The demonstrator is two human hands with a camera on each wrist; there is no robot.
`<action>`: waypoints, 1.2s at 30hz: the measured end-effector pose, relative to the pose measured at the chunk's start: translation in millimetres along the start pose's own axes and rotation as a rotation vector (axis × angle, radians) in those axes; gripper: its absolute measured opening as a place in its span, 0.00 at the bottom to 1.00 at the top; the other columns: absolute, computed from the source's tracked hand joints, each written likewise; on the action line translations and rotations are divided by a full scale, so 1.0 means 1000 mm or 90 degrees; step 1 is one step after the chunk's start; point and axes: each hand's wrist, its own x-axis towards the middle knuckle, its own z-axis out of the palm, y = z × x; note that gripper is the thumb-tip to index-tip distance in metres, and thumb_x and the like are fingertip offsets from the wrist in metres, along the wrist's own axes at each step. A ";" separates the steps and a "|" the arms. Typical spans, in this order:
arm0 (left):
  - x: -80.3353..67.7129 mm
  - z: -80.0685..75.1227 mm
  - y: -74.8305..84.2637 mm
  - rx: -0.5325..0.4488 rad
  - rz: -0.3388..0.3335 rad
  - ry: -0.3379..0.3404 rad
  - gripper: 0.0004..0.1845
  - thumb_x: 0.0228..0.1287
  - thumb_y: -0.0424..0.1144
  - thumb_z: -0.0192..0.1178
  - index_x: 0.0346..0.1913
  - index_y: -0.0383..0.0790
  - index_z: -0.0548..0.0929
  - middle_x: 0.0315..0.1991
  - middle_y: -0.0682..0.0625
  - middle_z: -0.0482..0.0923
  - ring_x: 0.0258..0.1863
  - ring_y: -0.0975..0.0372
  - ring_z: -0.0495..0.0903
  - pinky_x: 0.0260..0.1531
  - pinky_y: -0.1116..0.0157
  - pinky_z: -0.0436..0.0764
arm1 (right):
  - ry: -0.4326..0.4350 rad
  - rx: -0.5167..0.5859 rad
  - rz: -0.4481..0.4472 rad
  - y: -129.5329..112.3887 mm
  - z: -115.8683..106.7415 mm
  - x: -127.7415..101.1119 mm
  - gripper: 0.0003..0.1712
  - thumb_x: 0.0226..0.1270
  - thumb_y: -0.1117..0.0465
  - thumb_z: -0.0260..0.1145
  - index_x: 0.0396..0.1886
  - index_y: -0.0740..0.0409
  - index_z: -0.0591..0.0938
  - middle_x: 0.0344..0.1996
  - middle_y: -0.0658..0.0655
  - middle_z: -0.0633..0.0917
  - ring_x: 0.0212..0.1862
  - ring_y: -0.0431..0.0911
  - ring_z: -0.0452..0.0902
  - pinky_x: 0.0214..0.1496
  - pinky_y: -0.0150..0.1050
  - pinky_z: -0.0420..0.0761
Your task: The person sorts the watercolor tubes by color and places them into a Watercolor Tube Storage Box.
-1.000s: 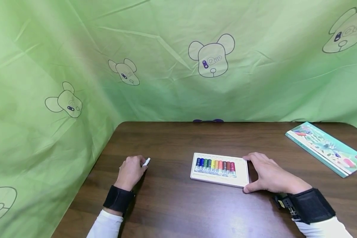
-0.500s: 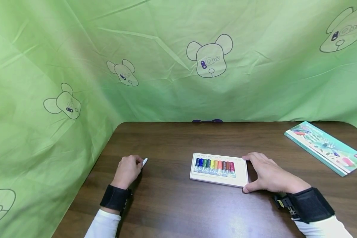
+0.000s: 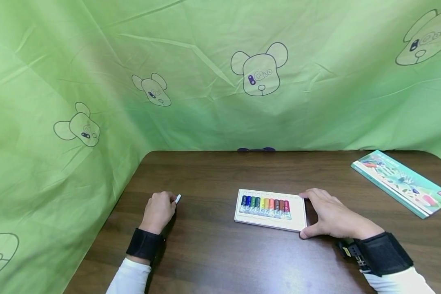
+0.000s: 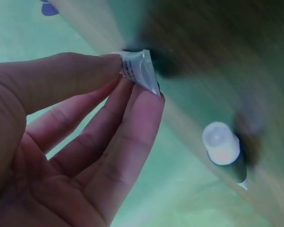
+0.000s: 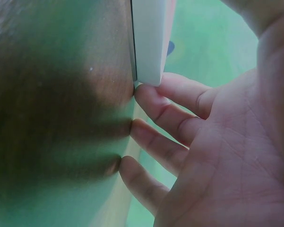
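Note:
My left hand point(image 3: 161, 208) rests on the dark wooden table point(image 3: 213, 253) at the left and pinches a small white paint tube point(image 3: 177, 199). In the left wrist view the thumb and fingers point(image 4: 132, 123) pinch the tube's crimped end point(image 4: 139, 71); a white cap point(image 4: 220, 142) shows blurred beyond it. A white tray point(image 3: 297, 214) with a row of several coloured paint tubes point(image 3: 265, 205) lies in the middle. My right hand point(image 3: 330, 214) lies on the table at the tray's right edge, index finger at the far corner, thumb at the near one. In the right wrist view a fingertip point(image 5: 149, 97) touches the tray's corner point(image 5: 149, 42).
A flat teal box point(image 3: 402, 183) with a printed picture lies at the table's back right. Green cloth point(image 3: 206, 81) with bear drawings hangs close behind and to the left of the table. Bare wood lies between the two hands and along the front.
My left hand has drifted a little to the left with the white tube. The right hand and the tray have stayed where they were.

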 end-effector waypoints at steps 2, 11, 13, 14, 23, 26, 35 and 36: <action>0.000 0.000 0.001 0.003 0.004 0.000 0.06 0.65 0.29 0.69 0.42 0.34 0.91 0.39 0.39 0.91 0.34 0.48 0.89 0.33 0.50 0.86 | -0.002 0.000 0.002 0.000 0.000 0.000 0.62 0.38 0.33 0.87 0.67 0.67 0.74 0.63 0.68 0.78 0.66 0.66 0.73 0.63 0.69 0.72; 0.000 0.003 0.004 0.008 0.002 0.007 0.03 0.61 0.28 0.69 0.36 0.36 0.90 0.32 0.40 0.89 0.28 0.49 0.87 0.26 0.52 0.83 | -0.008 -0.004 0.010 -0.001 0.000 0.000 0.64 0.37 0.33 0.87 0.68 0.67 0.73 0.63 0.69 0.78 0.66 0.66 0.72 0.63 0.70 0.73; 0.001 0.004 0.006 0.008 0.012 0.017 0.02 0.59 0.28 0.68 0.33 0.36 0.89 0.30 0.42 0.88 0.26 0.51 0.85 0.25 0.53 0.82 | -0.006 -0.003 0.006 -0.001 -0.001 0.000 0.63 0.37 0.34 0.87 0.67 0.68 0.73 0.63 0.70 0.78 0.66 0.66 0.72 0.62 0.70 0.73; 0.001 0.005 0.008 0.005 0.018 0.023 0.03 0.58 0.27 0.68 0.32 0.37 0.89 0.29 0.43 0.88 0.25 0.52 0.84 0.25 0.53 0.82 | -0.005 -0.004 0.006 0.000 -0.001 0.000 0.63 0.37 0.34 0.87 0.67 0.68 0.74 0.63 0.70 0.78 0.66 0.66 0.72 0.62 0.70 0.73; -0.001 0.018 0.061 -0.032 0.124 0.072 0.05 0.53 0.25 0.67 0.30 0.38 0.88 0.26 0.46 0.87 0.25 0.52 0.84 0.27 0.52 0.82 | -0.011 -0.003 0.010 -0.001 -0.001 0.001 0.64 0.38 0.33 0.87 0.68 0.67 0.73 0.63 0.69 0.78 0.66 0.65 0.72 0.63 0.70 0.72; -0.002 0.023 0.088 -0.048 0.167 0.070 0.07 0.54 0.24 0.68 0.34 0.38 0.90 0.29 0.46 0.89 0.27 0.52 0.87 0.28 0.53 0.84 | -0.012 -0.003 0.011 -0.002 -0.001 0.000 0.63 0.38 0.33 0.87 0.68 0.67 0.73 0.63 0.69 0.78 0.66 0.65 0.72 0.63 0.69 0.72; -0.005 0.033 0.155 -0.049 0.254 0.031 0.08 0.59 0.29 0.71 0.42 0.38 0.92 0.37 0.46 0.92 0.36 0.53 0.91 0.35 0.56 0.87 | -0.013 -0.006 0.010 -0.002 -0.002 0.001 0.63 0.39 0.33 0.86 0.67 0.67 0.74 0.63 0.68 0.78 0.66 0.65 0.72 0.64 0.70 0.72; -0.005 0.034 0.161 -0.046 0.258 0.027 0.08 0.60 0.30 0.71 0.43 0.39 0.93 0.38 0.46 0.92 0.36 0.54 0.91 0.35 0.57 0.88 | -0.014 -0.006 0.010 -0.002 -0.002 0.001 0.63 0.39 0.33 0.86 0.67 0.67 0.73 0.63 0.69 0.78 0.66 0.65 0.72 0.64 0.70 0.72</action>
